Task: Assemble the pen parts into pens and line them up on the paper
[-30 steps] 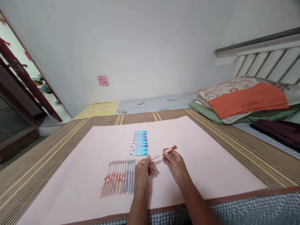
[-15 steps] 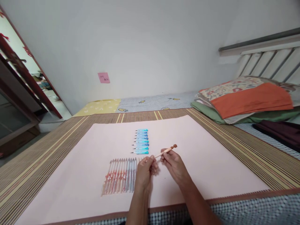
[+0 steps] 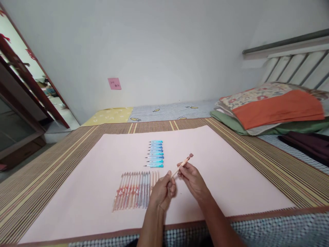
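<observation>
A pale peach pen (image 3: 183, 163) with a brown ornament on its top end slants up to the right between my hands. My left hand (image 3: 163, 188) pinches its lower end, and my right hand (image 3: 191, 176) grips it nearer the ornament. To the left of my left hand lies a row of pens (image 3: 133, 190) side by side, with reddish, grey-blue and peach bodies; my left hand hides part of the peach ones. Beyond them, a column of short blue pen parts (image 3: 156, 154) with dark points facing left rests on the pink sheet (image 3: 84, 192).
The sheet lies on a striped mat (image 3: 64, 161) over a checked bed cover (image 3: 282, 226). Folded bedding (image 3: 277, 106) is stacked at the right by a white headboard (image 3: 295, 70). A pink note (image 3: 114, 83) sticks to the wall behind.
The held pen now tilts more steeply, its ornament end raised. My left hand has moved slightly right and down along with the pen's lower end, uncovering some peach pens in the row.
</observation>
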